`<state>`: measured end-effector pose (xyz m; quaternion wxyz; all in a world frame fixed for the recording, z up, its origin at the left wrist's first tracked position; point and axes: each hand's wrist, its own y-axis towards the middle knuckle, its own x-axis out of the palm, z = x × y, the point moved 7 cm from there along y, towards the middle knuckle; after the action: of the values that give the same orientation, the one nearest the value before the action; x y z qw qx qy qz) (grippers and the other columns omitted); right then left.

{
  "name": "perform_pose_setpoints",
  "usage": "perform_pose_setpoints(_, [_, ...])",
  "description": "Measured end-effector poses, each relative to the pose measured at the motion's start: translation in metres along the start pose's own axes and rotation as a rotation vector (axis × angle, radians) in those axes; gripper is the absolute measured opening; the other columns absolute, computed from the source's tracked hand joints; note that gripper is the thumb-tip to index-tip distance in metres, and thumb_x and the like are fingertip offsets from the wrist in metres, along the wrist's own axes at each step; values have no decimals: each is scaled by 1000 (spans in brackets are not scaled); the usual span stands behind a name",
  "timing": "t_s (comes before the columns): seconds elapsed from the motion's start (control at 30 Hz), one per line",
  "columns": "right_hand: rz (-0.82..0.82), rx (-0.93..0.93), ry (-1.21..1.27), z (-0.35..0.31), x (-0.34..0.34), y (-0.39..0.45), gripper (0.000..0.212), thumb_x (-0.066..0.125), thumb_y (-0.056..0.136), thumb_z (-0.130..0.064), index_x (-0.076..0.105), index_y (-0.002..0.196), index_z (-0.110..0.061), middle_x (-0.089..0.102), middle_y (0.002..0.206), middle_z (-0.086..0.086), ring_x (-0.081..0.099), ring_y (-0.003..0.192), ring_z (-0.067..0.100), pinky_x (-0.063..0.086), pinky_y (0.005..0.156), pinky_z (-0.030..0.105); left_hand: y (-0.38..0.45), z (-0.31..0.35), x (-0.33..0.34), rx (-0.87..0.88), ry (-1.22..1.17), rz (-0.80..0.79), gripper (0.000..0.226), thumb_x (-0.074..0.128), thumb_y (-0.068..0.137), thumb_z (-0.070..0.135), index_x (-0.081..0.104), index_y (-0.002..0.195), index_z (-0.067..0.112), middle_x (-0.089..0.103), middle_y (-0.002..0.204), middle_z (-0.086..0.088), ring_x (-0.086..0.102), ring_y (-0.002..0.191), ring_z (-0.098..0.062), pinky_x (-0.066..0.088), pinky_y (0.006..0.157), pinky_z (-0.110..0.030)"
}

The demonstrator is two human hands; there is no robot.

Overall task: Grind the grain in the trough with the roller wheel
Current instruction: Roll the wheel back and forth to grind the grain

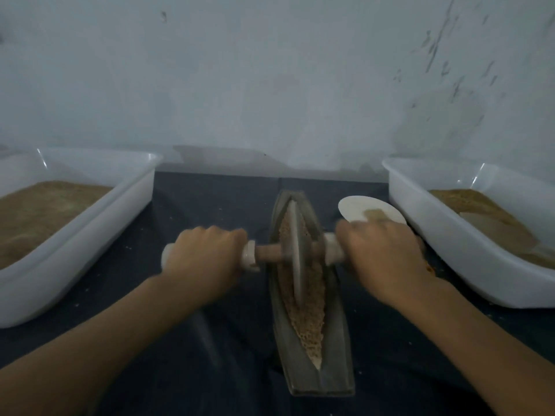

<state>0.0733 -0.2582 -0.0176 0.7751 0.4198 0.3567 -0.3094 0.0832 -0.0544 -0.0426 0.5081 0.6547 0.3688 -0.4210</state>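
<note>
A narrow, boat-shaped grey trough (pixel 336 364) lies lengthways on the dark cloth in front of me, filled with pale brown grain (pixel 309 319). A thin grey roller wheel (pixel 295 253) stands on edge in the grain near the trough's middle, on a wooden axle with white handle ends. My left hand (pixel 204 253) grips the left handle and my right hand (pixel 381 250) grips the right handle. Both hands are blurred by motion.
A white plastic tub (pixel 90 232) with brown grain stands at the left, and another white tub (pixel 450 235) with brown material stands at the right. A small white dish (pixel 366 207) lies behind my right hand. A grey wall rises close behind. Loose crumbs dot the cloth.
</note>
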Motion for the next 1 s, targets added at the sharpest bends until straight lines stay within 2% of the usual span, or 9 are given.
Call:
perform_pose_setpoints(0.07, [89, -42, 79, -3, -26, -28, 48, 90, 37, -20, 50, 64, -19, 46, 49, -4, 42, 37, 17, 8, 43, 16, -33, 11, -21, 134, 38, 78, 43, 69, 71, 49, 29, 72, 32, 46, 61, 9, 48, 52, -15, 27, 47, -26])
perform_pose_setpoints(0.17, [20, -82, 171, -1, -35, -47, 59, 91, 33, -21, 39, 61, -24, 27, 48, -11, 21, 38, 11, 18, 35, 19, -57, 17, -54, 239, 35, 214, 61, 84, 46, 40, 27, 66, 31, 40, 46, 10, 25, 38, -11, 5, 47, -18])
perform_pose_setpoints(0.23, [-32, -81, 179, -2, -27, -45, 63, 91, 34, -26, 35, 62, -26, 24, 49, -13, 16, 39, 7, 17, 34, 18, -48, 18, -48, 191, 92, 147, 56, 79, 55, 46, 26, 67, 32, 38, 50, 11, 27, 42, -11, 7, 47, -22])
perform_pose_setpoints(0.33, [-50, -13, 104, 2, -1, -25, 56, 89, 49, -33, 36, 68, -26, 38, 49, -9, 35, 39, 9, 10, 43, 19, -11, 11, -18, 59, 103, 54, 34, 59, 79, 50, 29, 75, 33, 40, 65, 11, 40, 57, -13, 25, 54, -29])
perform_pose_setpoints(0.47, [-20, 72, 43, 16, 32, 31, 24, 63, 85, -34, 41, 87, -25, 52, 73, -5, 51, 65, 19, 26, 51, 27, 46, -6, 12, 2, 8, 6, 23, 59, 82, 43, 38, 79, 33, 61, 86, 4, 55, 71, -22, 34, 62, -33])
perform_pose_setpoints(0.63, [-44, 120, 65, 22, 39, 59, 25, 61, 88, -32, 39, 90, -22, 63, 88, 2, 54, 72, 23, 24, 52, 29, 69, -8, 12, -47, 29, 2, 14, 58, 85, 35, 46, 86, 28, 61, 88, 1, 45, 68, -20, 35, 63, -35])
perform_pose_setpoints(0.8, [-55, 66, 111, 8, 17, -13, 49, 74, 72, -41, 27, 77, -32, 27, 60, -11, 25, 52, 7, 8, 46, 21, 3, 14, -21, 75, 103, 15, 27, 60, 82, 37, 34, 81, 29, 56, 79, 7, 56, 70, -20, 30, 58, -32])
perform_pose_setpoints(0.93, [-311, 151, 216, 15, 15, -50, 47, 70, 74, -47, 24, 71, -37, 37, 66, -15, 32, 55, 0, 33, 54, 24, -49, 33, -66, 297, 113, 286, 52, 86, 34, 22, 42, 62, 23, 43, 49, 6, 44, 38, -18, 17, 48, -26])
perform_pose_setpoints(1.0, [-292, 96, 180, 10, 10, -49, 47, 75, 68, -45, 28, 71, -37, 40, 62, -14, 34, 51, 0, 33, 50, 24, -43, 29, -58, 246, 114, 204, 53, 86, 39, 26, 40, 64, 25, 42, 50, 7, 39, 38, -16, 18, 48, -26])
